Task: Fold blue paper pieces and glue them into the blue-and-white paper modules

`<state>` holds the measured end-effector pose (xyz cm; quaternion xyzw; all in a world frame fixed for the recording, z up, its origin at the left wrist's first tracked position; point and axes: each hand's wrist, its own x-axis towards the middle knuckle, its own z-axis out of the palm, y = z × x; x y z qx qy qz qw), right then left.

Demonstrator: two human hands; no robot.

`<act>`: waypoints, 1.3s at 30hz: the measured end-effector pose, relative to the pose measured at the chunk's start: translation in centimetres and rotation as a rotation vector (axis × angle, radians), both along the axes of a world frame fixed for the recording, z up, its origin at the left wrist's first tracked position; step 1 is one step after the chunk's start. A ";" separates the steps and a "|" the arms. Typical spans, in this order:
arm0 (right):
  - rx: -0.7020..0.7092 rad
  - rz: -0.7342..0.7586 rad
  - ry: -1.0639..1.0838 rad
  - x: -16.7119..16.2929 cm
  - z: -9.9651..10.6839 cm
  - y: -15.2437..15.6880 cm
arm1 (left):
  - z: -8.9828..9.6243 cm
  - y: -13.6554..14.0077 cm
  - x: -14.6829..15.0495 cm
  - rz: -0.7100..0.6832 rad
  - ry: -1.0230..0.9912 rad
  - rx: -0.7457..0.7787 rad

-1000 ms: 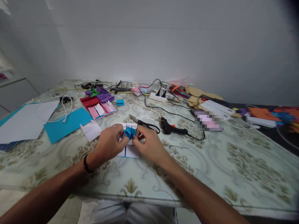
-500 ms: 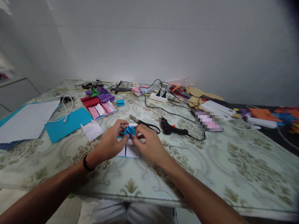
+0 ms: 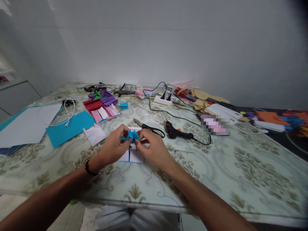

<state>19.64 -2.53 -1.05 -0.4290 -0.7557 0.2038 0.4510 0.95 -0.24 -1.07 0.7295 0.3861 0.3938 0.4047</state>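
Note:
A small blue folded paper piece (image 3: 133, 136) with pointed flaps is pinched between my two hands. My left hand (image 3: 117, 141) grips its left side with thumb and fingers closed. On the other side, my right hand (image 3: 152, 146) is closed on it too. Under the hands lies a white and blue folded paper (image 3: 136, 155) on the patterned tablecloth, partly covered by them. Scissors (image 3: 152, 128) with black handles rest just beyond my right hand. A white creased paper square (image 3: 95, 134) lies left of my left hand.
A black glue gun (image 3: 178, 131) lies right of the scissors, its cord running to a white power strip (image 3: 163, 100). Blue sheets (image 3: 71, 128) and a white sheet (image 3: 31, 123) lie left. Folded pink papers (image 3: 104, 113) sit behind; a phone (image 3: 214, 124) lies right.
The blue folded piece has turned slightly between my fingers and its flaps look more spread. My left fingers have shifted a little; everything else stays in place.

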 end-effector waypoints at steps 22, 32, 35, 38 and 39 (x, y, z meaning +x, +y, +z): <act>-0.238 -0.051 0.067 -0.1 -0.2 0.0 | 0.2 0.0 -0.2 0.123 0.263 0.587; -0.067 -0.086 -0.006 0.4 -0.1 0.3 | 0.4 0.2 -0.1 0.106 0.194 0.728; -0.039 -0.071 -0.001 0.4 0.0 0.2 | 0.6 0.2 -0.1 0.092 0.190 0.712; 0.023 -0.068 0.019 0.5 0.0 0.2 | 0.6 0.1 -0.2 0.094 0.199 0.675; 0.044 -0.069 0.026 0.5 0.0 0.2 | 0.6 0.1 -0.2 0.092 0.201 0.664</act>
